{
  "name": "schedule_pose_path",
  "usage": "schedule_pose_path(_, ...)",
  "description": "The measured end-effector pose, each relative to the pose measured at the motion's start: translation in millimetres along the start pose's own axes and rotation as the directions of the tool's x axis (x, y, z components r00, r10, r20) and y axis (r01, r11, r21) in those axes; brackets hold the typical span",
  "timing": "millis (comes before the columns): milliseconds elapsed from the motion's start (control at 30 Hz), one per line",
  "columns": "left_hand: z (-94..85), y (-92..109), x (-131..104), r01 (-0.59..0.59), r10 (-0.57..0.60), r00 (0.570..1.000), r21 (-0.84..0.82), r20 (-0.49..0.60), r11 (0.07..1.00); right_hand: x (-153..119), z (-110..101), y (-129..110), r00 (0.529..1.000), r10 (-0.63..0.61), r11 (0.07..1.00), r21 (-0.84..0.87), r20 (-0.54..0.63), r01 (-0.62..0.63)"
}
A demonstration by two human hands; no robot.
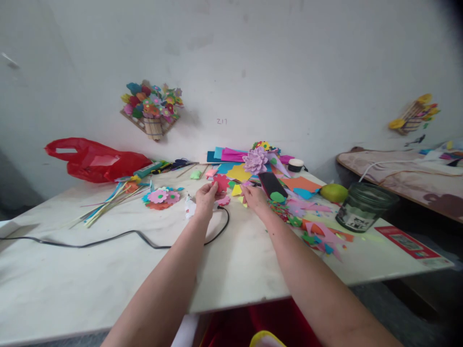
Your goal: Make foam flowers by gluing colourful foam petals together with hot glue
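Note:
My left hand pinches a red scalloped flower cutout between thumb and fingers, just above the table. Close by on the right, my right hand has its thumb and fingertips together beside a small yellow piece; what lies between those fingertips is too small to make out. A pink cutout rests below the red flower. Left of my left hand is a white object, partly hidden by it. A black cord runs across the table and under my left forearm.
Layered pink and blue flowers, a red plastic bag and thin strips lie left. On the right are a phone, foam scraps, a yellow-green fruit and a dark glass jar. A lilac flower stands behind.

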State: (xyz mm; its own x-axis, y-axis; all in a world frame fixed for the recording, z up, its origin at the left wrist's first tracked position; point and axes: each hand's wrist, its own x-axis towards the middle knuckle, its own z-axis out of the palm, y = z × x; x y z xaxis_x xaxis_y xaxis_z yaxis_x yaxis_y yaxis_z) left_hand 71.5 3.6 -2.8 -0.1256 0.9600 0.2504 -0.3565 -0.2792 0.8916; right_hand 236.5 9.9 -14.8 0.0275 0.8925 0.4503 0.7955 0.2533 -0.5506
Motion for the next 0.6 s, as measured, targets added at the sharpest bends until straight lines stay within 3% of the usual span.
schedule_pose_path(233, 0.7, 0.5, -0.5, 0.003, -0.003, 1.0, -0.002, -0.006, 1.0, -1.7, -2.4, -4.9, 0.999, 0.022, 1.0, -0.02, 0.026, -0.022)
schedule_pose_path(433, 0.3, 1.0, -1.0, -0.002, 0.002, 1.0, 0.007, 0.002, 1.0, -0.1, 1.8, -1.0, 1.0, 0.006, 0.998, 0.065, 0.02, -0.007)
schedule_pose_path(600, 0.4, 1.0, -1.4, -0.002, 0.002, 1.0, 0.016, -0.001, 1.0, -0.6, -1.1, -2.9, 1.0, 0.014, 1.0, -0.013, 0.006, -0.014)
